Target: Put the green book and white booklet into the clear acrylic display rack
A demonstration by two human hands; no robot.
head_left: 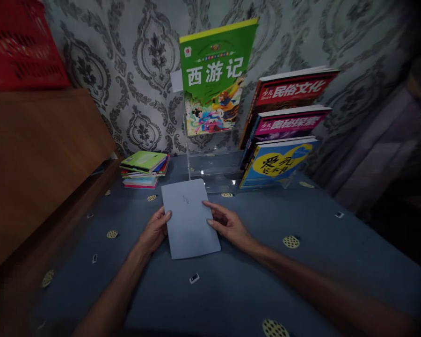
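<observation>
A thin pale grey-blue book (pixel 189 220) lies flat on the blue cloth-covered table (pixel 301 262), front cover up. My left hand (pixel 155 230) rests against its left edge with the fingers touching the cover. My right hand (pixel 228 223) lies on its right edge, fingers spread over the cover. Neither hand lifts the book.
A clear stand (pixel 214 164) behind holds a green picture book (pixel 215 77). To its right, three books (pixel 284 126) sit tiered on a rack. A stack of thin books (pixel 144 168) lies at the left. A wooden cabinet (pixel 31 159) with a red crate (pixel 19 44) borders the left.
</observation>
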